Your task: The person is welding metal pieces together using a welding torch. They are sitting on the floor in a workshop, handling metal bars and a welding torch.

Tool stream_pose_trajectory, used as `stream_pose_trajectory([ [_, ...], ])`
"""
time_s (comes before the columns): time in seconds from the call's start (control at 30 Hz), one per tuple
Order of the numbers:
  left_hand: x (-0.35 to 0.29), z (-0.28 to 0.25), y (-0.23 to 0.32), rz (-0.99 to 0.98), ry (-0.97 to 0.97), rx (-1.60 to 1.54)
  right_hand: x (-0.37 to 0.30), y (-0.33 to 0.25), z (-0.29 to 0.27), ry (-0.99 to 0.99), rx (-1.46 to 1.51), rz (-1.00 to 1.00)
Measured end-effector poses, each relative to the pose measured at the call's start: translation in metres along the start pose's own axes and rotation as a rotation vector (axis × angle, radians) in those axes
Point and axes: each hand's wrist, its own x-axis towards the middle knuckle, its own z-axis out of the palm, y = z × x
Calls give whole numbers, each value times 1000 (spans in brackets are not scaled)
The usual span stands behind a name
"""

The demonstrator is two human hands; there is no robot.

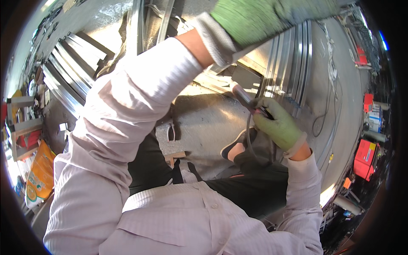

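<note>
My right hand (275, 124), in a green glove, is closed round a welding torch (243, 94). The torch's nozzle points up and left toward metal pieces on the floor, and its cable (249, 140) hangs down past my shoe. Across the top reaches my left arm, ending in my left hand (272, 19), also green-gloved and close to the camera. Its fingers are blurred and partly cut off by the upper edge, so their grip does not show. A dark metal plate (246, 78) lies just beyond the torch's tip, partly under my left forearm.
Long steel profiles (293, 63) lie at the right, and more bars (68, 70) at the left. Pliers (171, 131) rest on the floor between my legs. Loose cables (326, 110) trail at the right, near a red box (364, 159). An orange bag (39, 174) stands far left.
</note>
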Motion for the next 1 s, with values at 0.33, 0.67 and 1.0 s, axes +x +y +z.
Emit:
stream_pose_trajectory([
  [0.33,-3,-11,12,-61,-37,-260,-4,-11,-2,64,66,12],
  [0.67,-4,-3,0,107,62,109,4,5,-16,169,77,101],
  [1.0,2,6,-7,-129,229,428,12,27,-29,237,301,87],
])
